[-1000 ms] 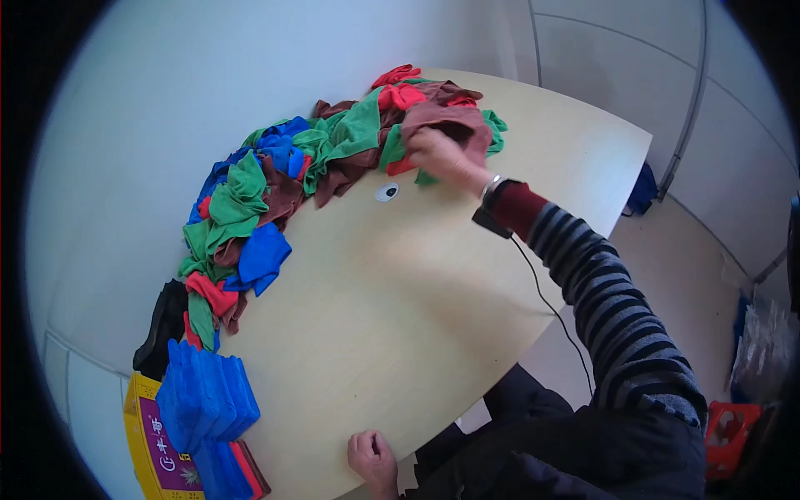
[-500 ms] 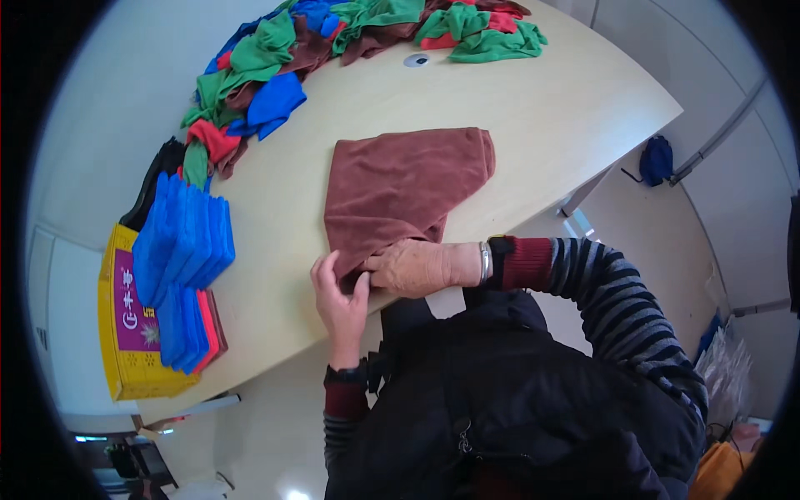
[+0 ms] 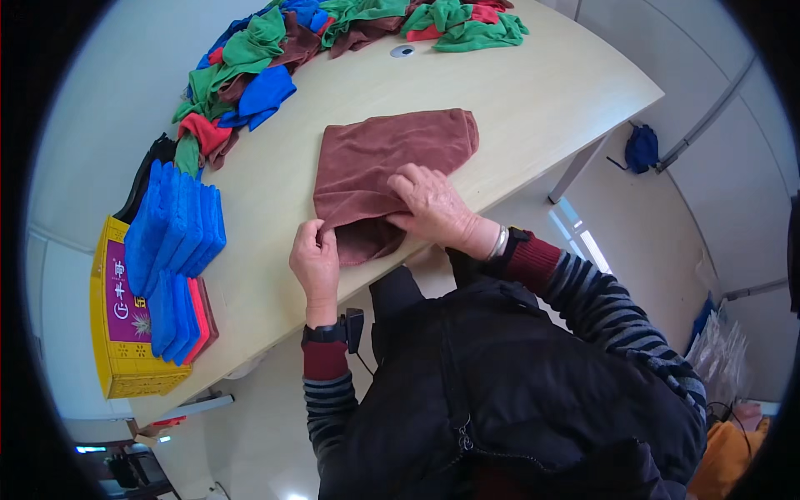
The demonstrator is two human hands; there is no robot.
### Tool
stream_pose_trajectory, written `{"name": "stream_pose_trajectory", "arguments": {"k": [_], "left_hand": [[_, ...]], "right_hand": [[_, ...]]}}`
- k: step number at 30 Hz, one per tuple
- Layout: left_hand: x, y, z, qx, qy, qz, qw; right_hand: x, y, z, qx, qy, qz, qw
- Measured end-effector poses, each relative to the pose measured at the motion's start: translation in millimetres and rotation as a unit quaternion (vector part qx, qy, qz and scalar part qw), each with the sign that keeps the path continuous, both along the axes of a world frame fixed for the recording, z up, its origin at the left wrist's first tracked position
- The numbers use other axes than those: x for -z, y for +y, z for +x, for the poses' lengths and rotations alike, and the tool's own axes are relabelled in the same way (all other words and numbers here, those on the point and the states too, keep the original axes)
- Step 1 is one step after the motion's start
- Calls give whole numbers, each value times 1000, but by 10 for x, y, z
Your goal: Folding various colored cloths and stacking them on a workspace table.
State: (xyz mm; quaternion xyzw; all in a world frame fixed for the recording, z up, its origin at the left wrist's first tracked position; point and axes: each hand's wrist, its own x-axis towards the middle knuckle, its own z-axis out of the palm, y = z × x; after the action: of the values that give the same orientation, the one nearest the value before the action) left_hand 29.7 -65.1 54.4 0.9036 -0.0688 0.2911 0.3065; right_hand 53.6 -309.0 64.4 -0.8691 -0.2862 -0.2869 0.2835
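Note:
A brown cloth (image 3: 383,154) lies partly folded on the pale table, its near part reaching toward the front edge. My left hand (image 3: 315,260) pinches the cloth's near left edge between thumb and fingers. Across the near right part, my right hand (image 3: 435,207) has its fingers curled over a lifted layer of the same cloth, thumb underneath. Between my hands the raised layer leaves a shadowed fold, with the lower layer showing beneath it.
Folded blue cloths (image 3: 175,225) stand stacked at the left, with a red one (image 3: 198,321) beside them, against a yellow box (image 3: 112,367). A heap of crumpled green, blue, red and brown cloths (image 3: 250,50) runs along the table's far left side. A round cable cover (image 3: 402,51) sits in the tabletop (image 3: 533,100).
My right hand has moved up and right from beside the left, lifting the cloth's near layer. My left hand now pinches the left edge. The view has shifted slightly.

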Motion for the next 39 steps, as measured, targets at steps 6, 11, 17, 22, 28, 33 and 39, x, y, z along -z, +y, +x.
{"name": "stream_pose_trajectory", "arguments": {"k": [6, 11, 17, 22, 28, 33, 39], "left_hand": [[64, -23, -126, -58, 0, 136, 989], [284, 214, -141, -109, 75, 91, 987], [410, 872, 142, -116, 72, -153, 979], [601, 1325, 215, -22, 118, -266, 956], [228, 1355, -105, 53, 360, -125, 923], [-272, 1334, 346, -49, 308, 157, 937], [-32, 619, 2019, -7, 107, 177, 978]], "right_hand": [[224, -189, 207, 52, 22, -48, 997], [76, -369, 298, 55, 57, 43, 996], [-23, -671, 497, 115, 143, 163, 969], [187, -1164, 1152, 239, 157, -5, 958], [285, -1087, 1509, 201, 317, -116, 920], [211, -973, 1570, 162, 324, -86, 928], [87, -936, 1334, 33, 356, 203, 912]]}}
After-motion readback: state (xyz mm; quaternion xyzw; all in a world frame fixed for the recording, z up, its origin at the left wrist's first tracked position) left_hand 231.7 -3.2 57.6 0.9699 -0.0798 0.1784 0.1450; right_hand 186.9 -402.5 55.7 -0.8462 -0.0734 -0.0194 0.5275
